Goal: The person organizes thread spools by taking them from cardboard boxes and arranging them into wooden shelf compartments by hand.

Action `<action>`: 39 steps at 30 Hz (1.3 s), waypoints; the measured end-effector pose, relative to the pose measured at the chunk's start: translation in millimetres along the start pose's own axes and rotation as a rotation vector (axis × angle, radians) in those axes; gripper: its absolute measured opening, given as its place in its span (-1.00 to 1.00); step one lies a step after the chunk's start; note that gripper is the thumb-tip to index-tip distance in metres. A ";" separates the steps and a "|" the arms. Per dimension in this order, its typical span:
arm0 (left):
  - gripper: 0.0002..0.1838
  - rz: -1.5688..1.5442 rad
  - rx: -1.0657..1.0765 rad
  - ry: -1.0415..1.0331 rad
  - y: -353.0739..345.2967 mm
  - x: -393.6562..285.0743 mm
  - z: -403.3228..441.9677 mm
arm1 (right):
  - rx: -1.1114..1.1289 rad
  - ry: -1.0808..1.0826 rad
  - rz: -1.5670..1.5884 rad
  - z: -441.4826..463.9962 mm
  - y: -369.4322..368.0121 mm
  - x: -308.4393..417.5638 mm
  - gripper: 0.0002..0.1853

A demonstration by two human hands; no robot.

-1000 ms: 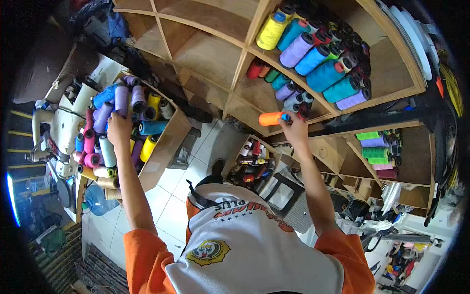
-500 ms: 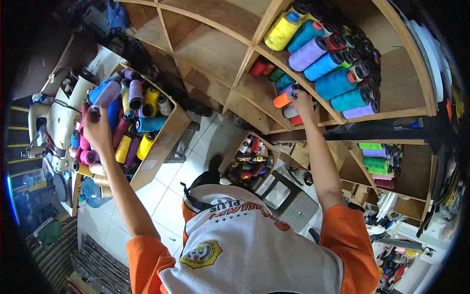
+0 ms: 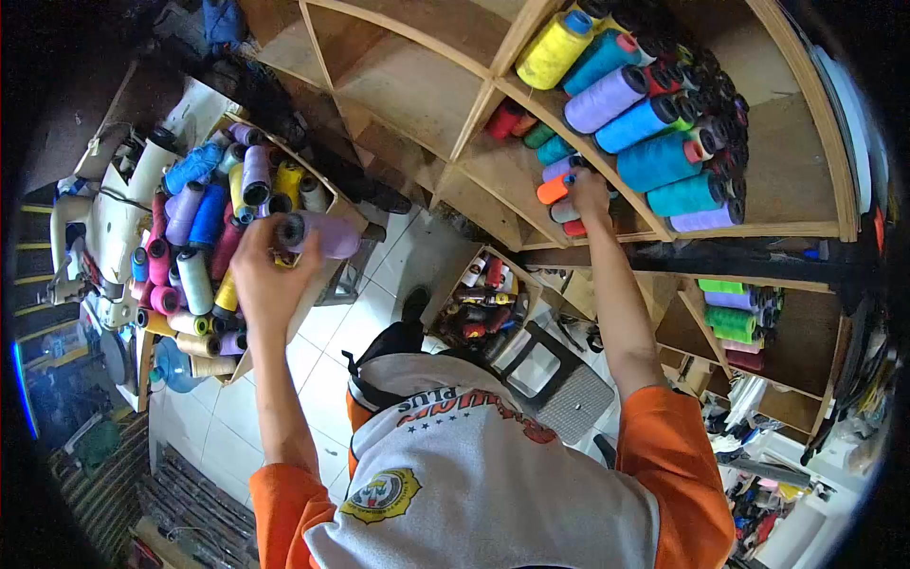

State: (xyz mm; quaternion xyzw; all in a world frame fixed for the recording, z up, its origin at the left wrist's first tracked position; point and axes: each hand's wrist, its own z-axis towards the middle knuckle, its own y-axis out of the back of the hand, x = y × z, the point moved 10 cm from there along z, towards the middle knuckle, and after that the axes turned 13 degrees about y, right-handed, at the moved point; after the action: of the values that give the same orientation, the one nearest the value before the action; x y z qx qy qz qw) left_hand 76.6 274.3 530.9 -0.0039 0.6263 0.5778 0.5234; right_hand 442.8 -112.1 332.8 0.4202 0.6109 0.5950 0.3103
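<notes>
My left hand is closed around the end of a lavender thread spool, held above the near side of a wooden box. That box is heaped with thread spools, among them a blue one, a pale grey one and a magenta one. Over at the shelf, my right hand has its fingers closed at the end of an orange thread spool in a lower compartment. A grey spool and a red spool lie just beside it, partly hidden by the hand.
The compartment above my right hand holds a stack of spools, with a yellow one at its left. A wooden divider separates the two compartments. A white sewing machine stands beyond the box. On the tiled floor are a small crate and a stool.
My left hand has lifted the lavender spool off the heap and moved it right, towards my body's middle. The right hand has stayed by the orange spool, with only a slight shift.
</notes>
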 end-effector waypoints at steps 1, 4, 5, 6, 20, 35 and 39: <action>-0.61 -0.032 0.038 -0.020 -10.9 -8.0 -4.0 | 0.011 0.001 -0.013 -0.6 -0.9 -0.8 -0.70; -0.59 -0.081 0.110 -0.049 -34.9 -26.4 -11.6 | -0.047 -0.012 -0.030 -7.9 5.8 2.0 -0.70; -0.59 -0.086 0.118 -0.057 -39.5 -31.7 -13.3 | -0.023 0.001 -0.040 -8.0 3.9 2.5 -0.70; -0.59 -0.091 0.127 -0.065 -43.7 -36.8 -14.7 | 0.001 0.013 -0.050 -7.5 2.0 3.3 -0.69; -0.51 0.141 0.365 -0.345 -140.9 -85.2 -55.1 | 0.282 0.441 0.823 -112.4 67.2 221.0 -0.45; -0.32 0.146 0.420 -0.102 -163.6 -34.2 -67.9 | -0.032 0.377 0.289 -3.0 37.4 92.4 -0.59; -0.40 0.210 0.376 -0.011 -145.4 19.1 -87.1 | -0.015 0.260 0.307 46.2 10.7 47.2 -0.51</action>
State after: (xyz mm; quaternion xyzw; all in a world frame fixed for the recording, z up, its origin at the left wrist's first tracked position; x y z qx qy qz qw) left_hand 99.9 174.0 394.9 0.1623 0.7173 0.5020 0.4551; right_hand 463.5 -49.5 344.5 0.4258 0.5701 0.6890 0.1376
